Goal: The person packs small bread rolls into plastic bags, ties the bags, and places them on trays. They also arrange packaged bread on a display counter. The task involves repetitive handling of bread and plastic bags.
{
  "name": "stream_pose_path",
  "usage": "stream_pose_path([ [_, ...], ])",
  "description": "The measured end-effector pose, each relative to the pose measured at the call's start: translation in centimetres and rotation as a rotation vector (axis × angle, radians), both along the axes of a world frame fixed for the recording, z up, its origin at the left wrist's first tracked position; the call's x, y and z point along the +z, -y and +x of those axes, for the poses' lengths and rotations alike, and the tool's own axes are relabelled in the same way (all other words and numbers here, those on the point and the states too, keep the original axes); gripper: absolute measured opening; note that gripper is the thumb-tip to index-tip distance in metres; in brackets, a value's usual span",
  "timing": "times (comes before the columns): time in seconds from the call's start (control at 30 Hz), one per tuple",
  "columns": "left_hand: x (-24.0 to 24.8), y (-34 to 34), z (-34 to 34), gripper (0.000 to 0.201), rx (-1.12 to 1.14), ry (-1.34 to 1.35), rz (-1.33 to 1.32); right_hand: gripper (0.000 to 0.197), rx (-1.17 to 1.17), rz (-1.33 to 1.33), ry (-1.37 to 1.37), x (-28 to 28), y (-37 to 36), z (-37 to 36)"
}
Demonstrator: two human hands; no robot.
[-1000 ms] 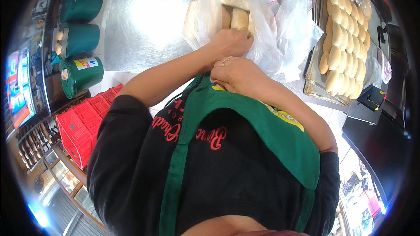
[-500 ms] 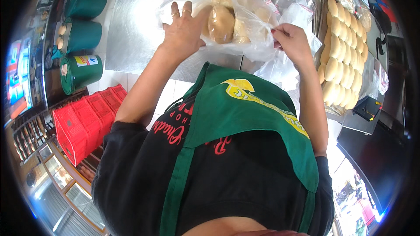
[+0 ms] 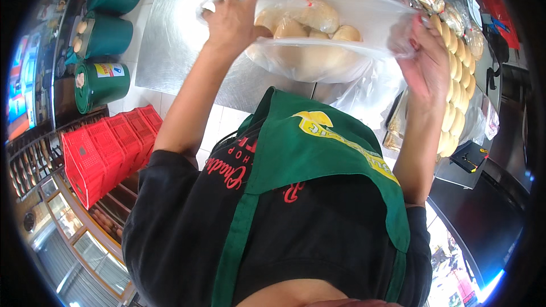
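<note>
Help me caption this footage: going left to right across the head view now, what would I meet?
Green bins → left hand → bread pack with a red tie → right hand → rows of bare rolls

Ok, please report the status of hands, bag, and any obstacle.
Left hand spread at left edge of bag; right hand gripping its right edge. Bag open, wrapped bread inside. Nothing visible blocking its mouth.

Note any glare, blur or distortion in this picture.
Head view: glare whitens part of the metal table, left of the clear bag; the bag's far edge near the left hand looks smeared; edges bend near the dark rim, as on the glass case; a bright light flares lower right.
</note>
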State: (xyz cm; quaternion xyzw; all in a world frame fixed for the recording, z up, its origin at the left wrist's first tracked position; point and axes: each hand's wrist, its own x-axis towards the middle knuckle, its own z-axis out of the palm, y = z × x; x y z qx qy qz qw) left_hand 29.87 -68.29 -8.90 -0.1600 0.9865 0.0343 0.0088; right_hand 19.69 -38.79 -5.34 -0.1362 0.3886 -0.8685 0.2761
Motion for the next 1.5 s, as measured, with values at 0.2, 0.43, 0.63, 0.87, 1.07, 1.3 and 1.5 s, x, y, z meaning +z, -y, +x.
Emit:
stream_pose_path([
  [0.2, 6.1, -0.6, 4.1, 0.089, -0.131, -0.241, -0.158, 0.022, -0.151, 0.296, -0.176, 3.0, -1.9, 4.5],
  [0.43, 6.9, -3.0, 4.5, 0.042, -0.379, -0.196, -0.1, 0.013, -0.234, 0.475, -0.227, 1.9, 1.5, 6.1],
  [0.63, -0.7, -8.0, -1.9, 0.022, -0.571, -0.194, -0.045, 0.008, -0.158, 0.508, -0.271, 2.0, 2.6, 6.8],
  [0.87, -8.3, -1.5, -6.7, 0.022, -0.401, -0.043, 0.449, 0.008, -0.256, 0.306, -0.191, 0.4, -0.7, 7.5],
  [1.07, -5.3, -1.0, -5.9, 0.03, -0.389, -0.015, 0.433, 0.013, -0.228, 0.321, -0.192, 0.0, -0.1, 7.2],
  [1.3, 4.7, 4.5, -1.0, 0.085, -0.387, 0.165, 0.14, 0.021, -0.227, 0.13, -0.035, 2.1, 0.1, 4.6],
  [1.5, 9.6, 3.9, 1.7, 0.105, -0.431, 0.129, 0.03, 0.036, 0.002, -0.072, -0.06, 3.5, 1.8, 4.5],
])
